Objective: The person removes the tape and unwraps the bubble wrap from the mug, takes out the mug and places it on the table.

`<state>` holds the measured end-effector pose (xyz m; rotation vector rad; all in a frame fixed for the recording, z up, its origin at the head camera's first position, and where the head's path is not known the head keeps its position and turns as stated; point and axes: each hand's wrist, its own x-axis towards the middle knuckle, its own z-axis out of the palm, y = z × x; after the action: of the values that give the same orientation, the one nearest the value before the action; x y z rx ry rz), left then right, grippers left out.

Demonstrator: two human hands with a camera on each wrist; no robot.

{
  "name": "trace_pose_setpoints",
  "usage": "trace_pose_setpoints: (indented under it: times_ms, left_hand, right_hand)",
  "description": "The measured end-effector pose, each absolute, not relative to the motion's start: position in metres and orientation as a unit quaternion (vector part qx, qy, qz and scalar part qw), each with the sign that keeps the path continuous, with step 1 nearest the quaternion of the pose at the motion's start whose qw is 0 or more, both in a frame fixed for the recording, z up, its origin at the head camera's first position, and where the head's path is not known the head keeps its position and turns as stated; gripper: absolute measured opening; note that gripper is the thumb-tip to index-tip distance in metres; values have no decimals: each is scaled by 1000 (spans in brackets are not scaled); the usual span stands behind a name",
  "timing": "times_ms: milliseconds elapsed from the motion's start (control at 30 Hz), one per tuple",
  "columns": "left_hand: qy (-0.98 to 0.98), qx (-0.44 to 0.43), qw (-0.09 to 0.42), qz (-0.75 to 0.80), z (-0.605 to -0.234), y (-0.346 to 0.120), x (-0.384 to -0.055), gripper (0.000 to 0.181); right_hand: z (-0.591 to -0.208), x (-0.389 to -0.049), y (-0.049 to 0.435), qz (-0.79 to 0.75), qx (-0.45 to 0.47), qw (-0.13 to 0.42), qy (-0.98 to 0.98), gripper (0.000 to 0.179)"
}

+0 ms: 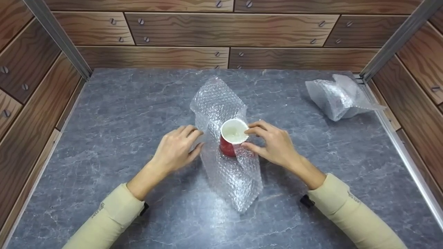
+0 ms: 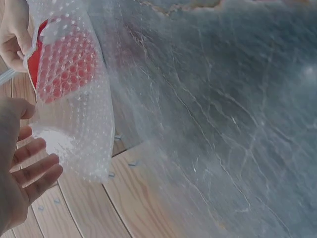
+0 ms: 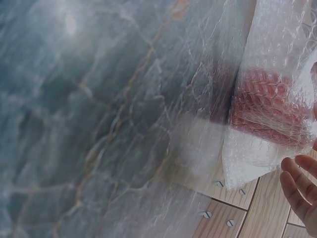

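Note:
A red cup point(image 1: 227, 148) with a white inside stands upright near the middle of a long sheet of bubble wrap point(image 1: 221, 100). Part of the sheet comes up against the cup's right side, and the red shows through the bubbles in both wrist views. At the cup's right rim, my right hand point(image 1: 273, 141) pinches the wrap's raised edge between thumb and fingers. My left hand point(image 1: 176, 147) is at the sheet's left edge, fingers loosely spread and holding nothing; in the left wrist view its fingers point(image 2: 37, 168) lie close beside the wrap.
Another crumpled bundle of bubble wrap point(image 1: 335, 98) lies at the table's back right, by the metal edge rail point(image 1: 408, 159). Wood-patterned walls point(image 1: 232, 29) and metal posts point(image 1: 57, 38) bound the grey marbled table point(image 1: 124, 107).

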<state>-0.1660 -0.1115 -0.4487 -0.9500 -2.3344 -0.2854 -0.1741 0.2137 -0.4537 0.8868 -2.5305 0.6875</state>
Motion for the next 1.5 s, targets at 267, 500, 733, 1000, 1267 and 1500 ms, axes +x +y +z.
trace_pose_setpoints:
  times_ms: [267,500,733,1000,1267,1500]
  left_hand:
    - [-885,-339,302,-105,-445,-120,-170,27]
    - [-898,-312,295,-99,-442,-127,-172,40]
    - [-915,-290,272,-68,-439,-132,-172,53]
    - [-924,-287,251,-25,-443,-139,-173,53]
    - [-930,-291,226,-11,-451,-143,-174,41]
    - [-941,-273,199,-3,-458,-148,-172,43]
  right_hand:
    - [-454,-174,214,242,311,182,-901,39]
    - [-454,-174,214,241,313,184,-900,39]
    - [-454,-173,214,242,312,189,-899,39]
    - [-454,-174,213,243,313,187,-899,39]
    - [-454,-174,214,242,312,183,-900,39]
    - [-454,-174,214,242,313,189,-899,39]
